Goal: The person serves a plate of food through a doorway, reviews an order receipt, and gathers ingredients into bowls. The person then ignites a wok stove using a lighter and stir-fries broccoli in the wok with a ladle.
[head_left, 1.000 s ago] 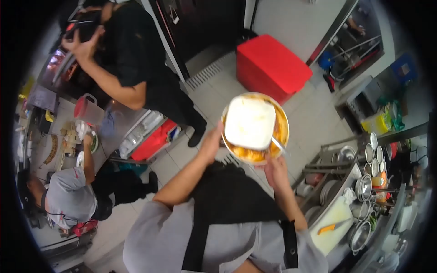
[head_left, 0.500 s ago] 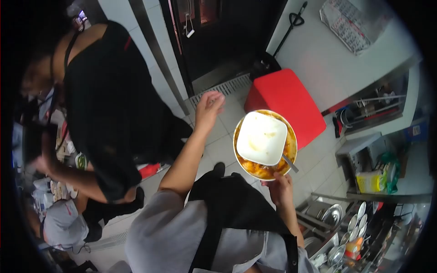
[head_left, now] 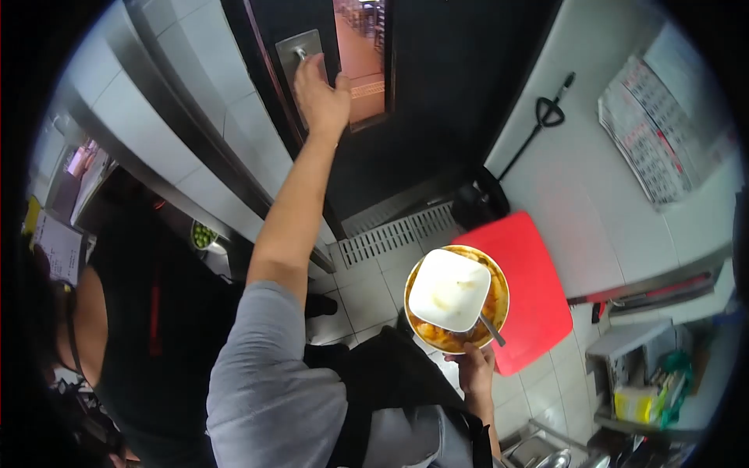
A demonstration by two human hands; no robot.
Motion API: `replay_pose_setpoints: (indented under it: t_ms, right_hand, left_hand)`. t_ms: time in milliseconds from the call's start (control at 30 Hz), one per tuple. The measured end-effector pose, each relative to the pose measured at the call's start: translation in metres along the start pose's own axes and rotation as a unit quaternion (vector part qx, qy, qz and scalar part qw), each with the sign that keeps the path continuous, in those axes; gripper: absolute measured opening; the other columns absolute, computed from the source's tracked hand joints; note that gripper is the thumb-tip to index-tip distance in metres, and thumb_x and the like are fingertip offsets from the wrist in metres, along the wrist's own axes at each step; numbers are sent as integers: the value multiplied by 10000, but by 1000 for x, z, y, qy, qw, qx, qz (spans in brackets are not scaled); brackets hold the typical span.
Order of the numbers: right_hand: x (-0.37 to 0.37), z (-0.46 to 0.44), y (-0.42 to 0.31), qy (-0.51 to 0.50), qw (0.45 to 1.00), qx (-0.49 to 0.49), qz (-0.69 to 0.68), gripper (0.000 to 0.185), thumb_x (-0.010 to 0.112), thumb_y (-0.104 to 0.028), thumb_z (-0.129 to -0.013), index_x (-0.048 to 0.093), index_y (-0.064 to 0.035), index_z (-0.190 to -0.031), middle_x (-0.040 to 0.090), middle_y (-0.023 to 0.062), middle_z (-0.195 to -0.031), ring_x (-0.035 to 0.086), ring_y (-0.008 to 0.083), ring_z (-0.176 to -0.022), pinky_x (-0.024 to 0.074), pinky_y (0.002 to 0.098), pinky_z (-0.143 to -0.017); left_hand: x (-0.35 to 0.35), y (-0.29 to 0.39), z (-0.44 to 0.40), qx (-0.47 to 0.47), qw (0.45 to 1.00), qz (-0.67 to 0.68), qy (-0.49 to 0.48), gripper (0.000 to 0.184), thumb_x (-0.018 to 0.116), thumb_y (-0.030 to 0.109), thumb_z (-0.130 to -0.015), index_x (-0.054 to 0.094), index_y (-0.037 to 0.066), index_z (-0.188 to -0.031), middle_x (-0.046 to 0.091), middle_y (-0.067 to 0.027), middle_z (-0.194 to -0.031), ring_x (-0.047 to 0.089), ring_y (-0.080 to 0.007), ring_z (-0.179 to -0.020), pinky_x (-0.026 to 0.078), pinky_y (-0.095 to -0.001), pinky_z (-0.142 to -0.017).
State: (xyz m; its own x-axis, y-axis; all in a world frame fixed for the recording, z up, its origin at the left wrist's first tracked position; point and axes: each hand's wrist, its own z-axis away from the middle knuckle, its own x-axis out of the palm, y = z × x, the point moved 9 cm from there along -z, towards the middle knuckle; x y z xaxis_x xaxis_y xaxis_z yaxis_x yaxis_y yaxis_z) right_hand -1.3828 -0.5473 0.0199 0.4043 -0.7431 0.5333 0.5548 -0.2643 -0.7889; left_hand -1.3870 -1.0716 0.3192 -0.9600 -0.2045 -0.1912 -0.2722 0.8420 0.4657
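Note:
In front of me is a black door (head_left: 437,101) with a narrow window and a metal handle plate (head_left: 288,60). My left hand (head_left: 324,101) reaches up to that plate, fingers stretched and thumb apart. Its fingertips overlap the handle; whether they touch it I cannot tell. With my right hand (head_left: 477,368) I grip the lower rim of a round bowl (head_left: 441,340) smeared with orange-brown sauce and food. A square white dish (head_left: 446,292) with light stains sits on top of it. Out of the bowl sticks a metal utensil handle (head_left: 493,331), its other end hidden.
Below the bowl stands a red box-like bin (head_left: 538,292). A long-handled tool (head_left: 538,125) leans against the right wall near a calendar (head_left: 647,132). A floor grate (head_left: 382,243) runs before the door. Close on my left is a person in black (head_left: 148,312).
My left hand has moved up and forward to the door handle. The door is nearer, and the bowl stays in my right hand. The person in black now sits lower left in view.

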Motion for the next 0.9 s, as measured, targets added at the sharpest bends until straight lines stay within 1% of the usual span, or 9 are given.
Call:
replay_pose_setpoints:
  t_ms: [67,133,200,300,467,567,667,800,900]
  right_hand:
    - [21,-64,-16,-21,999,-5,25,448,548,-105,-929,511,76,-1338,687,202,-1156,716,281,-895,619,384,-693]
    - [46,-111,-28,-67,997,33,11,431,505,-12,-951,493,78,-1372,672,204,-1218,723,292,-965,639,374,-689]
    - [66,-176,-28,-115,991,65,2,437,502,-6,-951,494,57,-1383,669,199,-1227,719,291,-975,640,375,-697]
    - [108,-258,-32,-151,983,101,18,434,514,-13,-949,505,46,-1378,662,203,-1244,716,291,-974,640,374,-712]
    - [181,-374,-19,-177,970,164,16,444,549,-27,-924,512,49,-1359,669,197,-1216,715,295,-942,632,393,-737]
    - [218,-444,1,-196,965,176,14,456,563,-70,-911,508,79,-1339,666,179,-1196,711,300,-929,616,393,-744]
    - [212,-439,4,-193,956,212,59,451,570,-95,-917,514,67,-1334,660,168,-1202,703,288,-964,614,395,-758]
    - [265,-484,1,-238,940,215,113,454,558,-98,-925,500,39,-1353,653,168,-1222,685,278,-1025,596,430,-799]
    - [307,-558,19,-224,940,228,114,461,595,-121,-921,500,37,-1344,662,164,-1200,695,280,-995,611,410,-754]
  left_hand:
    - [23,-40,-28,46,994,-93,21,604,726,182,-841,508,16,-1380,449,-227,-1485,399,-414,-1394,309,-511,-1179]
    - [36,-61,-42,68,974,-215,10,574,690,149,-866,510,52,-1402,404,-153,-1556,347,-410,-1442,305,-520,-1165]
    - [49,-66,-48,131,962,-237,33,420,636,79,-900,593,46,-1316,458,-134,-1522,395,-377,-1420,323,-505,-1158]
    - [62,-93,-59,151,965,-204,67,383,577,-2,-904,621,46,-1281,498,-128,-1492,439,-380,-1385,343,-486,-1150]
    - [94,-168,-94,102,968,-204,107,376,566,7,-926,617,43,-1297,548,-142,-1421,492,-381,-1316,384,-456,-1122]
    - [136,-236,-128,21,969,-207,133,341,580,113,-995,594,42,-1328,608,-182,-1222,558,-384,-1176,425,-460,-1066]
    - [145,-254,-123,-76,985,-110,113,327,562,125,-1015,587,33,-1328,622,-195,-1245,608,-394,-1148,484,-428,-1001]
    - [188,-314,-139,-78,979,-150,112,308,538,116,-1024,580,25,-1315,628,-196,-1260,597,-389,-1191,484,-436,-1003]
    - [245,-374,-186,-101,982,-124,104,294,589,121,-985,574,52,-1271,654,-207,-1193,647,-417,-1084,524,-488,-902]
